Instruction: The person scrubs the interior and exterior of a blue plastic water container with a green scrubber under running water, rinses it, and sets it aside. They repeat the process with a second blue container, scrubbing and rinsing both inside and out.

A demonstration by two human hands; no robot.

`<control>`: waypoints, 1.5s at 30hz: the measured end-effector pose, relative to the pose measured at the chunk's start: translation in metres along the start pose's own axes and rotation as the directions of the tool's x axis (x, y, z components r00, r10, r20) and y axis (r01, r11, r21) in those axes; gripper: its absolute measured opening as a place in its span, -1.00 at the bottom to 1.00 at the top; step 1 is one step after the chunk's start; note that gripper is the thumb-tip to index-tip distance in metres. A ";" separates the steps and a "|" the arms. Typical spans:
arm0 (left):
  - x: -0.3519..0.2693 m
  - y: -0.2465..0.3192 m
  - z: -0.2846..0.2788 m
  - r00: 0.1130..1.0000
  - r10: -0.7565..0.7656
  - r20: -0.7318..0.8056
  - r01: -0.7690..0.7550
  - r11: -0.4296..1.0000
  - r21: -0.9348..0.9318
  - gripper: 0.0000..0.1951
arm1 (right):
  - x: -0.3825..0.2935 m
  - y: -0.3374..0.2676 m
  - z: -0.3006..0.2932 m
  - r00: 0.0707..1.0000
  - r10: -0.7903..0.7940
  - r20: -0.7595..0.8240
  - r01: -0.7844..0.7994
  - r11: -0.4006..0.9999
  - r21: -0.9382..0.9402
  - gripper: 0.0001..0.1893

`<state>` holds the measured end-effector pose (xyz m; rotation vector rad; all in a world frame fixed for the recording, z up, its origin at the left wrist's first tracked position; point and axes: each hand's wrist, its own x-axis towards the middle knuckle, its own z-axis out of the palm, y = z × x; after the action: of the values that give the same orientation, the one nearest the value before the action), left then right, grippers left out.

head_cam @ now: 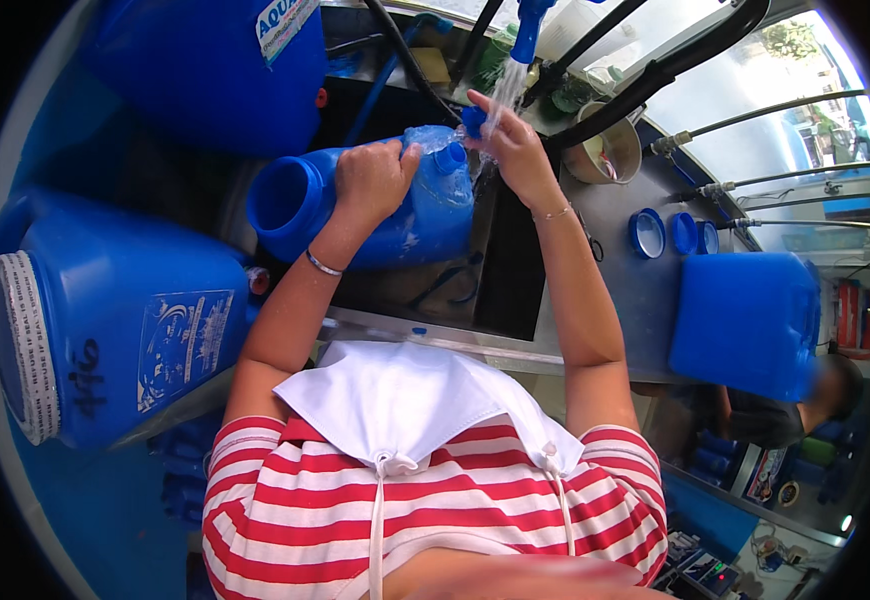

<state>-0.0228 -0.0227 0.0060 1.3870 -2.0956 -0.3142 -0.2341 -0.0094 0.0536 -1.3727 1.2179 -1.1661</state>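
Observation:
A blue plastic water jug [412,217] lies on its side in a steel sink [439,330], its wide uncapped mouth facing left and its small spout [450,157] facing up. My left hand [375,176] is closed around the jug's handle. Water runs from a blue faucet [531,30] onto my right hand [508,146], whose fingers hold a small blue cap [474,121] just beyond the spout. Water splashes over the cap and the end of the jug.
Large blue jugs stand at the left [112,315] and upper left [210,75]. On the steel counter [607,300] at the right are a bucket [622,150], scissors [594,244], several blue lids [646,233] and another blue jug [742,322]. Black hoses cross the top. A person [769,412] is beyond the counter.

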 end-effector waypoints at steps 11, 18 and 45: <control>0.001 0.022 0.018 0.995 0.100 -0.031 -0.099 0.995 0.033 -0.58 | -0.031 -0.006 -0.015 0.933 -0.165 0.321 0.356 0.565 -0.744 -0.70; 0.000 0.046 0.029 0.968 0.245 -0.055 -0.245 0.969 -0.010 -0.58 | -0.043 -0.015 -0.030 0.957 0.287 -0.027 -0.175 0.504 -0.846 -0.66; 0.001 0.042 0.025 0.985 0.168 0.026 -0.169 0.985 0.018 -0.56 | -0.236 0.068 -0.175 0.992 -0.001 -0.126 -0.121 0.265 -0.957 -0.66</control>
<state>-0.0699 -0.0085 0.0076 1.2122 -2.2247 -0.2423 -0.4289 0.2120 -0.0096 -2.1114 2.2453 -0.2709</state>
